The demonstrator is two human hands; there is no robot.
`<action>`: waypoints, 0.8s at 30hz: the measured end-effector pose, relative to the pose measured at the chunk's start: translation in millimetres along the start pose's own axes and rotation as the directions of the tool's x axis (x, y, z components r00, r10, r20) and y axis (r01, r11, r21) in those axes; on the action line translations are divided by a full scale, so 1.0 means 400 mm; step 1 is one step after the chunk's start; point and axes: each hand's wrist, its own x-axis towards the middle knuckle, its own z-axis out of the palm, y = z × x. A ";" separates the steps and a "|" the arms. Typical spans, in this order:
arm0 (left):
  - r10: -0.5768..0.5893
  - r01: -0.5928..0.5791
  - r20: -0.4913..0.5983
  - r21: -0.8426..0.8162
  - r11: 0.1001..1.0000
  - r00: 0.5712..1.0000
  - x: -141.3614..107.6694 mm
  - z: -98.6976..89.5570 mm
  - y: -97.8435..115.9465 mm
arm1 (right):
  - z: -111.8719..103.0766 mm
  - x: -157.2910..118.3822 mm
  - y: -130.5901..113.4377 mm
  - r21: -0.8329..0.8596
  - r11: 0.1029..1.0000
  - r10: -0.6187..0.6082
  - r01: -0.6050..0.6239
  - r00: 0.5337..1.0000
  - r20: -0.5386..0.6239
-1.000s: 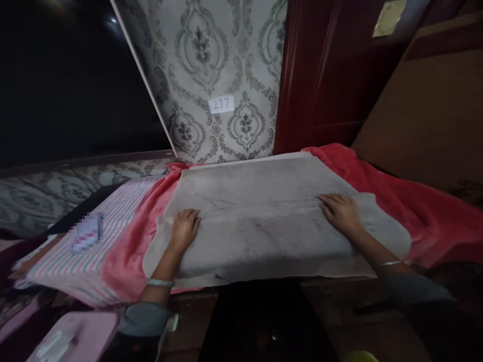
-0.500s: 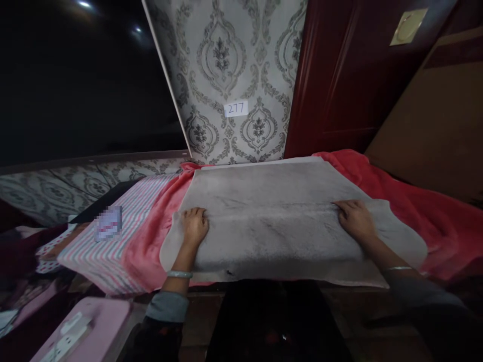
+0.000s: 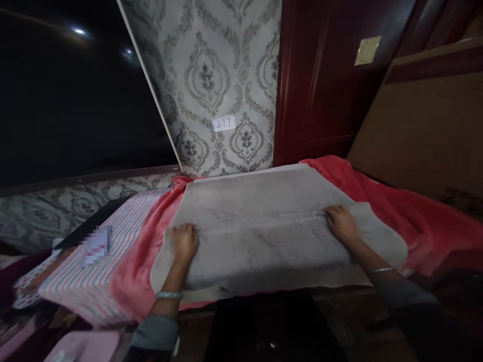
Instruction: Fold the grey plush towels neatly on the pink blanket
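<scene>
A grey plush cloth [image 3: 256, 246] lies spread over the red blanket [image 3: 145, 256], with a crease or folded edge running across its middle. Near the cloth's left end, my left hand [image 3: 184, 243] is closed, its curled fingers gripping the fabric at the crease. My right hand [image 3: 342, 222] pinches the same crease toward the right end, thumb and fingers together. The cloth's near edge hangs over the front of the surface, and a small dark mark shows on it. My fingertips are partly hidden by the backs of my hands.
A striped cloth [image 3: 96, 281] with a blurred box [image 3: 97, 246] on it lies at the left, beneath a large dark screen [image 3: 75, 100]. Behind are a patterned wall [image 3: 207, 65] and a dark red door [image 3: 313, 80]. A cardboard panel [image 3: 422, 130] leans at the right.
The view has shifted, so the scene sits slightly lower and further left. Both hands keep their places on the cloth, whose crease looks much the same.
</scene>
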 end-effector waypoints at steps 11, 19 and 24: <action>0.184 -0.182 0.097 -0.030 0.983 0.978 0.036 0.007 -0.117 | -0.033 0.044 0.067 0.102 0.990 -0.113 0.097 0.980 0.162; 0.191 -0.182 0.105 -0.093 0.979 0.976 0.054 -0.033 -0.182 | -0.082 0.045 0.093 0.001 1.000 -0.004 0.004 0.989 0.148; 0.138 -0.138 -0.003 -0.088 0.986 0.990 0.048 -0.081 -0.152 | -0.108 0.048 0.086 -0.013 0.999 0.041 -0.040 0.997 0.066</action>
